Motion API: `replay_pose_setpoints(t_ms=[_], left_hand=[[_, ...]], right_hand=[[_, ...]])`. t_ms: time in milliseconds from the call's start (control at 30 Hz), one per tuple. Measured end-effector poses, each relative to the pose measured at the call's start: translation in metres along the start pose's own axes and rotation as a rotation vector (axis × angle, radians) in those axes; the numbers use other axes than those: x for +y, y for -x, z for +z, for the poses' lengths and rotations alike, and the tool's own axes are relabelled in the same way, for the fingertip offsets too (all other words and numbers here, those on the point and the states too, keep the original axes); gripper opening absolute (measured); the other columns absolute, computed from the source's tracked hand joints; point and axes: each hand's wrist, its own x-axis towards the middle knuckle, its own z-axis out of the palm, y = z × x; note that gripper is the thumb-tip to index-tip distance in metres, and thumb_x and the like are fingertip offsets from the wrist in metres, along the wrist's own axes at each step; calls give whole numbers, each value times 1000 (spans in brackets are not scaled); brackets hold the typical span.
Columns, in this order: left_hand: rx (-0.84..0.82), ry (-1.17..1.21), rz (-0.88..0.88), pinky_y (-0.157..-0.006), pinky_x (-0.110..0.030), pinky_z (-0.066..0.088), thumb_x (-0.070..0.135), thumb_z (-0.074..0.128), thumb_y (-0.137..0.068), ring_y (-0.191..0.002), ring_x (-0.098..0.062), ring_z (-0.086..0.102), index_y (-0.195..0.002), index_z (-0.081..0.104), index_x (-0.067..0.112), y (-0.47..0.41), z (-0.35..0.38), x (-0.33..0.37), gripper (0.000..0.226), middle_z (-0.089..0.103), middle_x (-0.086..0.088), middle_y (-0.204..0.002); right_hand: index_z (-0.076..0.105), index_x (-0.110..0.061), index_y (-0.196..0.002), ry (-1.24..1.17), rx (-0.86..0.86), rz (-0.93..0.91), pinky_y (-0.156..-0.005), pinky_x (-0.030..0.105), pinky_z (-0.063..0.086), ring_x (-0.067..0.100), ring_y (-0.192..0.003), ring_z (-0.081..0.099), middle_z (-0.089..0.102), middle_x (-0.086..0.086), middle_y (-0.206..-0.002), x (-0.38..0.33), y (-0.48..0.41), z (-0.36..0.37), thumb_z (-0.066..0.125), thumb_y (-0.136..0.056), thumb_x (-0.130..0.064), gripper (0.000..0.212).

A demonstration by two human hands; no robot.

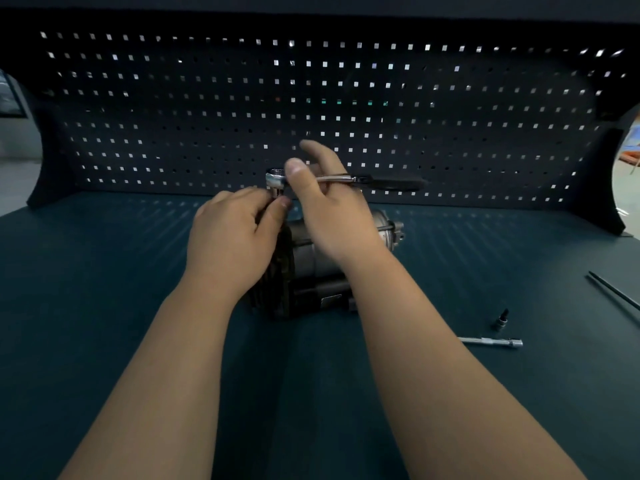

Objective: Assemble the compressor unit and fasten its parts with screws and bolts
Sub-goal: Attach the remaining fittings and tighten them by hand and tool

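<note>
Now, the pegboard [381, 116] backs the dark table [104, 306], and mid-table sits the compressor unit [311, 265], grey body and black finned end, half hidden by both hands. The right hand [332, 220] pinches the ratchet wrench [381, 181] near its head. The left hand [232, 237] curls its fingers round the socket [277, 194] beneath. Off right lie an extension bar [488, 340] and a small bit socket [501, 318].

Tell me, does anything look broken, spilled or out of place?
Nothing stands out. The right hand holds the ratchet atop the compressor; the left hand pinches its socket. An extension bar, small bit and thin rod lie at right.
</note>
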Motion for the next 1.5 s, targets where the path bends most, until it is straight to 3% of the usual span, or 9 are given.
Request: replay_pose_setpoints(t_ms=[200, 333, 467, 833, 1000, 1133, 1200, 1333, 1500], left_hand=[[-137, 64, -140, -84, -35, 42, 15, 46, -93, -92, -26, 54, -95, 56, 13, -2, 7, -6, 10, 58, -2, -88], [21, 154, -275, -74, 10, 25, 6, 63, -88, -94, 17, 47, -125, 58, 14, 3, 10, -4, 39, 49, 21, -105], [-72, -96, -109, -66, -31, 35, 15, 48, -91, -74, -21, 47, -87, 53, 22, -2, 5, 4, 9, 48, 12, -75], [24, -21, -51, -62, -31, 30, 42, 43, -91, -73, -21, 49, -72, 56, 14, 0, 3, 5, 37, 54, 6, -70], [-23, -32, -209, -53, -19, 32, 25, 49, -91, -61, -2, 43, -90, 58, 20, -4, 4, 3, 11, 50, 14, -70], [-59, 530, -353, -83, 2, 39, 5, 41, -101, -103, 1, 56, -138, 44, 1, -1, 6, 17, 37, 56, 4, -124], [-156, 337, -275, -92, 4, 29, 16, 42, -100, -117, -5, 51, -145, 36, 5, -3, 8, 10, 47, 46, 0, -141], [-151, -167, -140, -80, -38, 41, 20, 48, -94, -95, -28, 53, -106, 59, 15, -4, 6, -5, 17, 60, -5, -93], [-15, -26, -31, -71, -36, 36, 38, 41, -96, -82, -21, 46, -81, 56, 16, -1, 3, 3, 31, 47, 10, -77]], right_hand=[[67, -10, -115, 210, 122, -453, -92, 46, 43, 27, -105, 56, 61, 7, -114, -12, 12, 27, 54, -94, -12, 25], [67, -23, -104, 346, 76, -238, -94, 45, 41, 23, -104, 53, 58, -2, -113, -25, 9, 33, 49, -96, -40, 25], [65, -27, -91, 202, 60, -216, -91, 43, 44, 20, -98, 57, 61, -5, -100, -26, 6, 23, 47, -96, -46, 27], [62, -33, -111, -40, 12, 43, -72, 3, 36, -15, -84, 51, 58, -26, -90, -7, 1, 3, 42, -97, -46, 27], [56, -16, -127, 82, 77, -180, -99, 42, 43, 18, -115, 52, 59, 1, -123, -23, 10, 26, 48, -97, -38, 39], [46, -16, -136, 234, 29, -171, -104, 47, 36, 25, -123, 40, 45, 5, -137, -31, 16, 40, 46, -94, -54, 57], [44, -18, -137, 246, 17, -154, -104, 46, 35, 25, -124, 39, 44, 4, -138, -31, 14, 38, 46, -94, -56, 57], [47, -21, -135, 189, 1, -134, -105, 46, 36, 22, -123, 44, 49, 2, -133, -24, 9, 23, 44, -93, -55, 53], [43, -28, -136, 160, 17, 44, -101, 45, 41, 18, -121, 49, 49, -2, -134, 0, -3, -7, 36, -94, -59, 53]])
